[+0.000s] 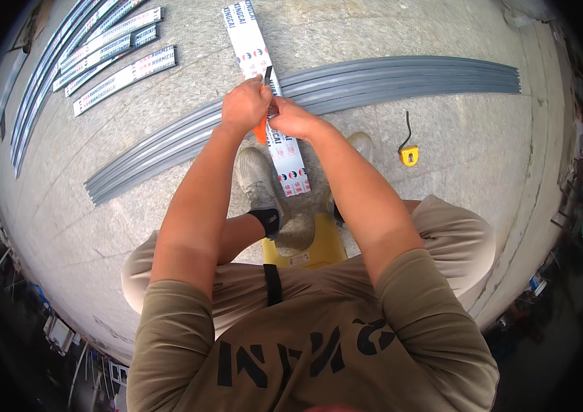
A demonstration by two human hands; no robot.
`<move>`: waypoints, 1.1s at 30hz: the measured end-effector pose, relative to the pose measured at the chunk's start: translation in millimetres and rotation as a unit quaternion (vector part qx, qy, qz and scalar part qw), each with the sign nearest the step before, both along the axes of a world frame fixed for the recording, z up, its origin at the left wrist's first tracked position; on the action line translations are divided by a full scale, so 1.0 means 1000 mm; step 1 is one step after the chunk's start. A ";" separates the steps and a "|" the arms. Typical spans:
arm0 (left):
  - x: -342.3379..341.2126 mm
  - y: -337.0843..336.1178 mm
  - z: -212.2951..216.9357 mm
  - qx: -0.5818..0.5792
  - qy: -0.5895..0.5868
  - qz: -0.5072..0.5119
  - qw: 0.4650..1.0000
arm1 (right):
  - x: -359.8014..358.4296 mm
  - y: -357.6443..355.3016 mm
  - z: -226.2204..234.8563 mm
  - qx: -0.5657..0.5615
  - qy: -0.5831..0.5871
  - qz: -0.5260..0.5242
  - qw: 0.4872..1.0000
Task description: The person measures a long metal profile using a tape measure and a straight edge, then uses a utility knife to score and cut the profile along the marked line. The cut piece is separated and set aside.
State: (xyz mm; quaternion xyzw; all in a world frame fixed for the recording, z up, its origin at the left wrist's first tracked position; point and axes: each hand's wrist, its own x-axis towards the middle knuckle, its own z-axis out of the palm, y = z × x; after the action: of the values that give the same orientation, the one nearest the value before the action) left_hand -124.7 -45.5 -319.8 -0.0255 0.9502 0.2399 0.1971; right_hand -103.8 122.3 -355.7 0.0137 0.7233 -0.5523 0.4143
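Note:
My left hand (245,106) and my right hand (293,119) meet over a long white printed strip (290,163) that lies across a bundle of long grey profiles (401,79) on the concrete floor. An orange-handled tool (261,130) with a dark blade pointing away sits between the two hands, gripped by the left hand. The right hand's fingers press on the strip beside the tool. The strip runs from near my feet to the far edge of the view.
A yellow tape measure (409,155) with a black strap lies on the floor to the right. Several more white printed strips (125,72) and grey profiles (41,89) lie at the far left. I sit on a yellow stool (319,250), shoes (255,175) by the strip.

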 end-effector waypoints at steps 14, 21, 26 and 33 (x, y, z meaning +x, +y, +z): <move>0.005 -0.019 0.004 0.052 -0.032 -0.003 0.998 | 0.004 0.007 0.034 0.265 0.402 0.198 0.854; 0.005 -0.019 0.001 0.021 -0.030 -0.021 0.999 | 0.034 0.006 0.040 0.302 0.217 -0.033 0.928; 0.004 -0.016 0.004 0.018 -0.043 -0.017 0.999 | 0.079 0.001 0.018 0.276 0.155 -0.183 0.931; 0.003 -0.017 0.004 0.015 -0.042 -0.022 0.999 | 0.100 -0.012 -0.008 0.279 0.037 -0.289 0.915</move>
State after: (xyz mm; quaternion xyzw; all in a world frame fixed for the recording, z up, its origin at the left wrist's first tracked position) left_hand -121.8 -62.1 -315.9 -0.0112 0.9377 0.2487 0.2425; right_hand -3.8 110.5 -363.4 0.3168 0.8273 -0.4237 0.1888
